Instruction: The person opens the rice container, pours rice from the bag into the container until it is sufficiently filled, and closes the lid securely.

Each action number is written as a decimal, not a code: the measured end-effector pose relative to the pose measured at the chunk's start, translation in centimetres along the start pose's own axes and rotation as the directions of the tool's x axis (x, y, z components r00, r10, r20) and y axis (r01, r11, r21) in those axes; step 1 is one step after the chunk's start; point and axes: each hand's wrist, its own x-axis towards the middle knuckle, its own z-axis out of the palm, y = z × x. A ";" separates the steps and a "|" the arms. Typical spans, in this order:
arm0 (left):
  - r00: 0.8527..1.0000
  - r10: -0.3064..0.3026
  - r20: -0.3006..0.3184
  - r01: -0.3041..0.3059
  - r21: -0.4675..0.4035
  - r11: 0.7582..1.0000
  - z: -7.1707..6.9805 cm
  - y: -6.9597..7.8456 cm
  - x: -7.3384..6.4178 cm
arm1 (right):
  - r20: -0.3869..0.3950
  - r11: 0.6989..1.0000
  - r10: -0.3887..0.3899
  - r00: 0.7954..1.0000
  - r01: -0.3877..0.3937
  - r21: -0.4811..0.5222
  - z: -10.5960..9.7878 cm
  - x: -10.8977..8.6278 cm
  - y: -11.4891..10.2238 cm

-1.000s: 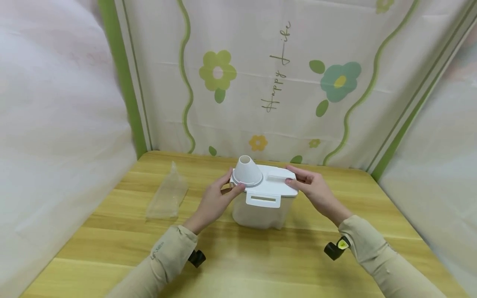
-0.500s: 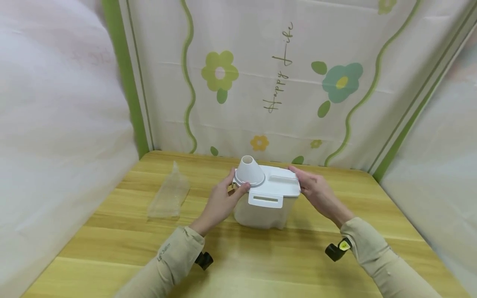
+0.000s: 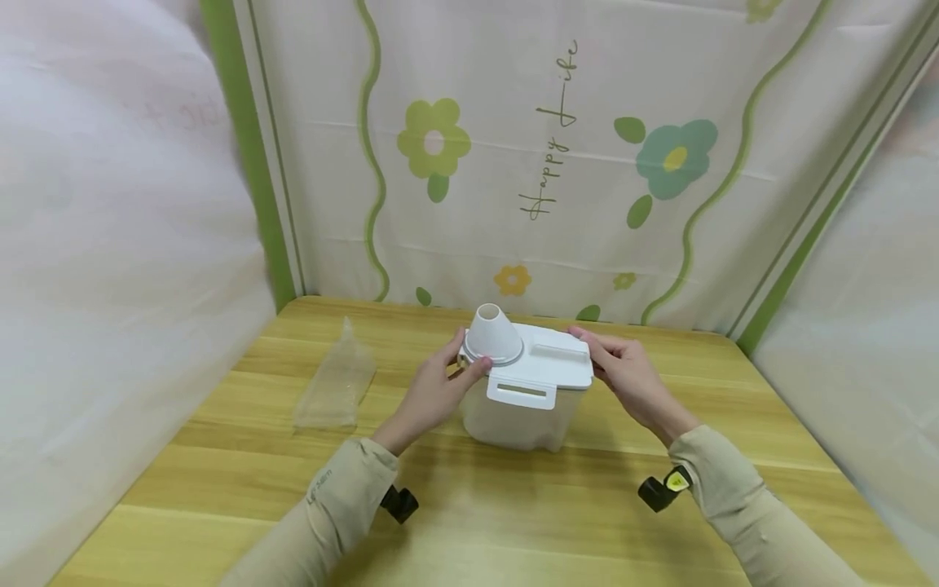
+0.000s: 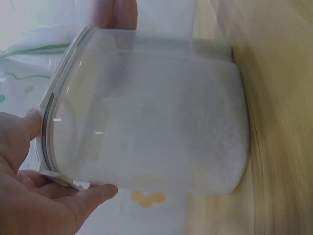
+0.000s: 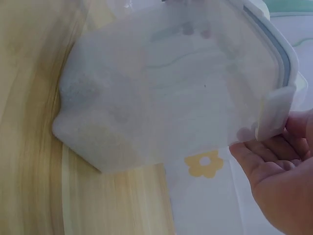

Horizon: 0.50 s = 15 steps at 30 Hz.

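A clear, frosted plastic storage container [image 3: 513,422] stands on the table between both hands. Its white lid [image 3: 544,334] bears a white cone-shaped cap [image 3: 491,336] at the left end. On the front side a white slotted latch [image 3: 522,404] sticks outward. My left hand [image 3: 431,393] grips the lid's left end, thumb by the cone and other fingers round the back. At the right end my right hand [image 3: 629,381] holds the rim; in the right wrist view its curled fingers reach a white side latch [image 5: 276,113]. The fingers behind the lid are partly hidden in the head view.
A crumpled clear plastic bag [image 3: 336,390] lies on the wooden table [image 3: 477,530] to the left. A flowered curtain [image 3: 469,228] hangs right behind the table's far edge, and pale cloth walls flank both sides.
The right thumb has come off the lid's top and moved to its right end. The left hand keeps its hold, and the container appears slightly further right in view.
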 end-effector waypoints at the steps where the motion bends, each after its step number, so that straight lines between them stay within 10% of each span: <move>1: 1.000 -0.013 0.002 0.013 -0.002 1.000 -0.1 -0.1 0.1 | -0.004 1.000 0.001 1.000 -0.001 0.005 0.0 -0.1 0.0; 15: 0.992 -0.075 -0.101 0.064 -0.107 0.992 -0.4 -0.3 0.7 | -0.119 0.998 0.026 0.993 -0.020 0.052 0.7 -1.7 -0.4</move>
